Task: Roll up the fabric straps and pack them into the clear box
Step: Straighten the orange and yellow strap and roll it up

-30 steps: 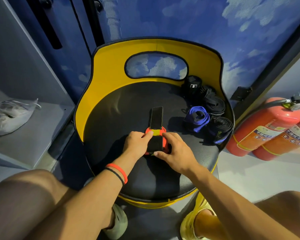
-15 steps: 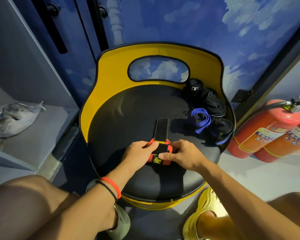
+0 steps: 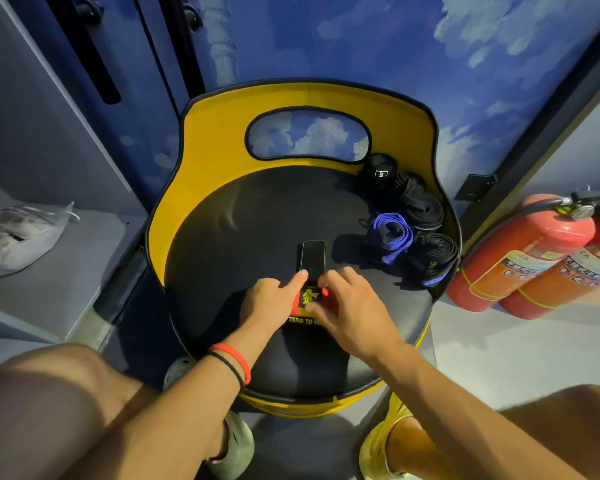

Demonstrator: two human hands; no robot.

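Observation:
A black and red strap (image 3: 307,297) with yellow lettering lies half rolled on the black seat of a yellow chair (image 3: 222,237). Its flat black end (image 3: 313,256) points away from me. My left hand (image 3: 274,297) presses the roll from the left, index finger stretched onto the flat end. My right hand (image 3: 350,306) covers the roll from the right, fingers curled over it. Rolled straps sit at the seat's right edge: a blue one (image 3: 388,237), a black one with blue trim (image 3: 433,258), and two more black ones (image 3: 425,209) (image 3: 381,171). No clear box is in view.
Two red fire extinguishers (image 3: 534,251) stand on the floor to the right of the chair. A grey shelf on the left holds a clear bag (image 3: 14,233). A blue cloud-patterned wall rises behind the chair. My knees and sandalled feet frame the near edge.
The roll has grown and advanced along the strap, so the flat black end is shorter. Yellow lettering now shows on the roll, and my fingers have shifted forward over it.

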